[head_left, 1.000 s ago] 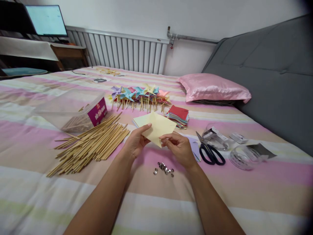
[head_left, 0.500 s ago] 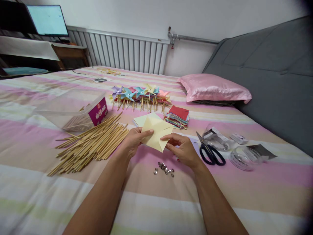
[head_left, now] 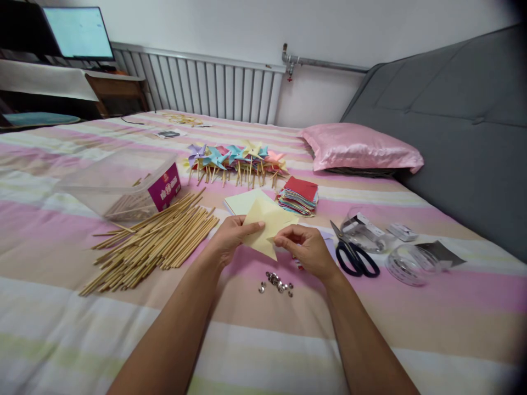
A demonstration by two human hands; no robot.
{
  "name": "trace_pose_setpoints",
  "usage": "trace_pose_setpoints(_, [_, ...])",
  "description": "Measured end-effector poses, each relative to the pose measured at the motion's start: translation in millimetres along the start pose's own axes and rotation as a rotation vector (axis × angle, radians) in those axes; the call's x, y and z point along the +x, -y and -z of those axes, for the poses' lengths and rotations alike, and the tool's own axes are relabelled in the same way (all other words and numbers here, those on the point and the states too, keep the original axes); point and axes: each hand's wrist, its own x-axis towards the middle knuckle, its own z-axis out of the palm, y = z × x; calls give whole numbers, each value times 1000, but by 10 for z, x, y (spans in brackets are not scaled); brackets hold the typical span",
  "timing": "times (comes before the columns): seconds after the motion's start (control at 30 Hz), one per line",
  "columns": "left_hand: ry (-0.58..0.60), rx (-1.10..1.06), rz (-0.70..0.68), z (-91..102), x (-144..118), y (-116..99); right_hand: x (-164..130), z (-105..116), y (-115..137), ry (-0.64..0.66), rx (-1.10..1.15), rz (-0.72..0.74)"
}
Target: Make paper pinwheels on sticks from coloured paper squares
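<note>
Pinching a pale yellow square of paper (head_left: 265,230) from both sides, the left hand (head_left: 230,238) grips its left edge with thumb on top, and the right hand (head_left: 307,249) clasps its right corner between thumb and fingertips. This sheet is held just above the striped pink bedspread (head_left: 411,307) at the centre of the frame, part folded, one point hanging down between the hands. Below the hands lies a small cluster of silver metal pins (head_left: 278,283). Right of the right hand rest black-handled scissors (head_left: 354,255), then clear rolls of tape (head_left: 409,264). Left of the left hand spreads a heap of thin bamboo sticks (head_left: 152,244), with a clear plastic box with a magenta label (head_left: 127,184) beyond it. Above the paper sit a stack of coloured paper squares (head_left: 300,196) and a row of finished paper pinwheels (head_left: 236,159). A pink satin pillow (head_left: 358,148) lies at upper right.
</note>
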Motion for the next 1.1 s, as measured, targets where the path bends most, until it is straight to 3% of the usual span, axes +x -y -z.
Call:
trace_pose_setpoints(0.43, [5,43,12,-48,-3,-1,19,-54,-69,-150,-33,-77])
trace_pose_setpoints(1.1, [-23,143,-21,-69,8,50,3,-83,-37,-163,-154,-64])
